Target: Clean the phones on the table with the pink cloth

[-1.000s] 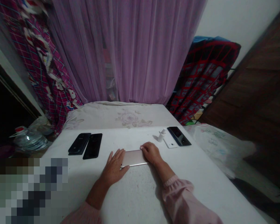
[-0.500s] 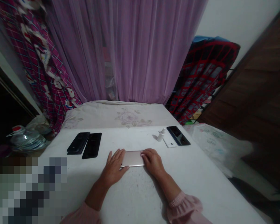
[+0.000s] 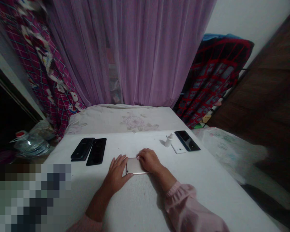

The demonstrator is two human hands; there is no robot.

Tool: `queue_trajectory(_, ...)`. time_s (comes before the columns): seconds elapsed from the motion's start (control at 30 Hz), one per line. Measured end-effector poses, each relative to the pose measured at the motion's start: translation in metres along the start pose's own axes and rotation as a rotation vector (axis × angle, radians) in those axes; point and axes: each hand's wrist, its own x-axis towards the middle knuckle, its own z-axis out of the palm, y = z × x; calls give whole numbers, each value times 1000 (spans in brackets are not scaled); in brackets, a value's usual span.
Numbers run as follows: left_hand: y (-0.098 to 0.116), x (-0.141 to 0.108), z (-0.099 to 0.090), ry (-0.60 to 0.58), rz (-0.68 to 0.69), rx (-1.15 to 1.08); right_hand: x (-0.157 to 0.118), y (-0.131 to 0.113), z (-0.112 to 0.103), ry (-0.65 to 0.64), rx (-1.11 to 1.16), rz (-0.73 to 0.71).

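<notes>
A rose-gold smartphone (image 3: 133,166) lies back side up on the white tabletop, its camera end to the left. My left hand (image 3: 116,172) braces that end, thumb along the near edge and forefinger by the far corner, the other fingers stretched out on the table. Over the phone's right half is my right hand (image 3: 149,161), fingers pinched together on a small pale wad (image 3: 138,157) at the far edge. The wad is mostly hidden, and its material I cannot make out. My right hand and wrist cover the phone's right end.
Two dark phones (image 3: 96,151) (image 3: 82,149) lie at the left. Toward the right a small white spray bottle (image 3: 169,140) stands beside a white phone (image 3: 178,148) and a dark phone (image 3: 188,140). Purple curtains (image 3: 147,54) hang behind the table. A water jug (image 3: 30,145) is off its left side.
My right hand has slid left with the pale wad, from the phone's right end to its far edge near the middle. The left hand stays at the camera end.
</notes>
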Motion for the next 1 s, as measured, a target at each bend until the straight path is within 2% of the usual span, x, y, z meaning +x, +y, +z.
queue_trajectory(0.13, 7, 3, -5, -66, -34, 51, 15, -28, 10, -14, -39, -40)
queue_trajectory(0.23, 16, 5, -13, -125, -60, 90, 13, -25, 11, -5, -37, -47)
queue_trajectory(0.3, 21, 6, -19, -161, -83, 100, 6, -12, 6, 2, -38, -44)
queue_trajectory(0.43, 24, 7, -23, -186, -111, 94, -16, 33, -12, 44, -35, 37)
queue_trajectory(0.53, 20, 7, -19, -175, -99, 79, -35, 62, -19, 108, -13, 115)
queue_trajectory(0.63, 12, 5, -11, -131, -38, 50, -48, 74, -14, 211, 73, 142)
queue_trajectory(0.77, 3, 2, -2, -68, 46, 29, -48, 65, 9, 418, 185, 94)
queue_trajectory(0.87, -1, 0, 1, -29, 91, 31, -44, 55, 25, 466, 133, 24)
queue_trajectory(1.0, -1, -1, 4, 18, 112, 35, -51, 44, 34, 473, 106, -54)
